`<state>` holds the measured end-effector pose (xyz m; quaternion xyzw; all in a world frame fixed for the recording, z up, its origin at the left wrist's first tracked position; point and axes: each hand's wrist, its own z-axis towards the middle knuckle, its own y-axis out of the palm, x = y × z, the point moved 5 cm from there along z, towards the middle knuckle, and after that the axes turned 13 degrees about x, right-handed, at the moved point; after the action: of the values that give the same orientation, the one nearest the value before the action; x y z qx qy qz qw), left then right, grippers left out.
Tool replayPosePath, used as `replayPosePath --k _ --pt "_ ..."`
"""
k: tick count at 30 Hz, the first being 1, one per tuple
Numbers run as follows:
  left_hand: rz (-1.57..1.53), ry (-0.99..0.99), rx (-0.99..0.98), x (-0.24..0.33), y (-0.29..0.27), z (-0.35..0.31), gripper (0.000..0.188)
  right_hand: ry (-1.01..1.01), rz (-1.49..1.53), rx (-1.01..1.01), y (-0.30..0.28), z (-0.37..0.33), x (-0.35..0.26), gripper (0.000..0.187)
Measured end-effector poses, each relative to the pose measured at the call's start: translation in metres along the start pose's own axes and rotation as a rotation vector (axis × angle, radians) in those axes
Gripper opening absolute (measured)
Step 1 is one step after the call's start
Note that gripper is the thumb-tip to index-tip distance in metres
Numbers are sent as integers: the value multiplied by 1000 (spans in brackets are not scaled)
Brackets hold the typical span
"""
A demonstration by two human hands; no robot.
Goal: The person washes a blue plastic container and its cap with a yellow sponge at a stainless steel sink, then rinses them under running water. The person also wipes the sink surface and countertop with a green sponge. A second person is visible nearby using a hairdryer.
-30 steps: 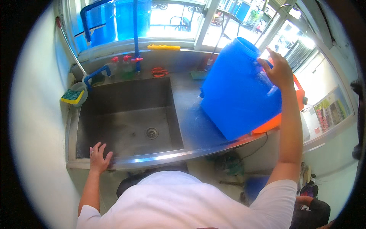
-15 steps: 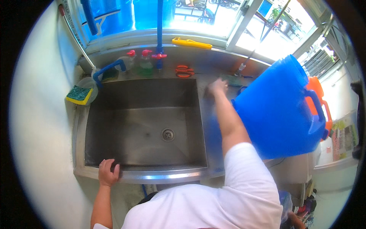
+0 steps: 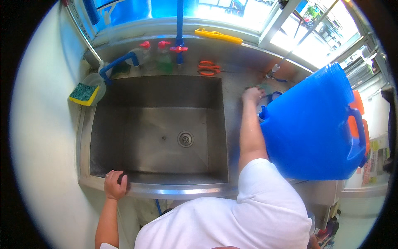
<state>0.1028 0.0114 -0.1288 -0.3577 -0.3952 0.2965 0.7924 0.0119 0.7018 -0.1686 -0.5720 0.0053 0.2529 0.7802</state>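
My left hand rests on the front left rim of the steel sink, fingers loosely spread and holding nothing. Out over the counter at the sink's right, my right hand touches or hovers at a flat greenish piece that looks like a scouring pad. Blur and the hand itself hide how its fingers are set. Close to the right forearm stands a big blue plastic jug, with a small blue spigot on its near left side.
Behind the sink are orange-handled scissors, two pump bottles with red tops, one of them a green-filled bottle, and a blue pipe faucet. A yellow-green sponge sits in a clear bowl at left. A yellow strap-like piece lies along the ledge.
My right hand has moved slightly right, closer to the greenish piece. My left hand stays at the front rim. The whole view has shifted a little.
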Motion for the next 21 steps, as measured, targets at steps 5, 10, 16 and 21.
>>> replayPosePath --k 5,10,16,21 --pt "-14 -10 -15 0 0 0 19 -119 336 157 -13 -13 13 46" --pt "-32 -32 -44 -3 0 -1 18 -213 54 17 -7 -38 16 55" --pt "-22 27 -9 0 0 0 15 -377 255 6 5 -71 -19 53" --pt "-53 42 -31 2 -1 1 14 -633 357 -69 -20 -92 -29 48"
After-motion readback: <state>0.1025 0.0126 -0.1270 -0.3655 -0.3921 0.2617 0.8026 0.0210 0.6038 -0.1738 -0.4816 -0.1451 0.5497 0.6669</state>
